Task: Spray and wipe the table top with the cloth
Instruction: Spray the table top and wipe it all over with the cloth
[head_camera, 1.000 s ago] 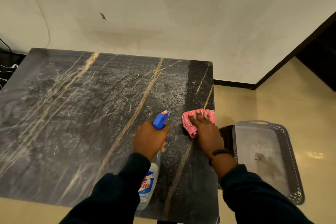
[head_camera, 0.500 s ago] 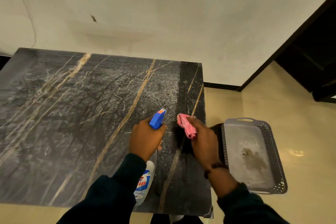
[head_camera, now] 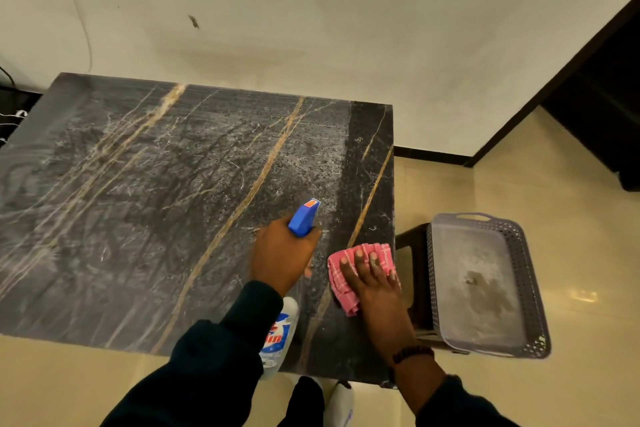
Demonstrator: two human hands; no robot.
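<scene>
The dark marble table top (head_camera: 145, 218) with gold veins fills the left and middle, streaked with whitish spray film. A clear spray bottle (head_camera: 282, 333) with a blue trigger head is gripped by my left hand (head_camera: 280, 255), nozzle pointing away over the table. A pink checked cloth (head_camera: 346, 274) lies flat on the table near its right edge. My right hand (head_camera: 372, 284) presses down on the cloth with fingers spread. A darker, clean strip runs along the table's right side.
A grey perforated plastic basket (head_camera: 526, 288) rests on a dark stool (head_camera: 412, 246) just right of the table. A cream wall stands behind the table. Beige tiled floor (head_camera: 571, 218) spreads to the right, with a dark doorway at the far right.
My right hand and the cloth have slid toward me along the table's right edge; the cloth, bunched half a second ago, now lies flat under the fingers. My left hand stays put with the bottle.
</scene>
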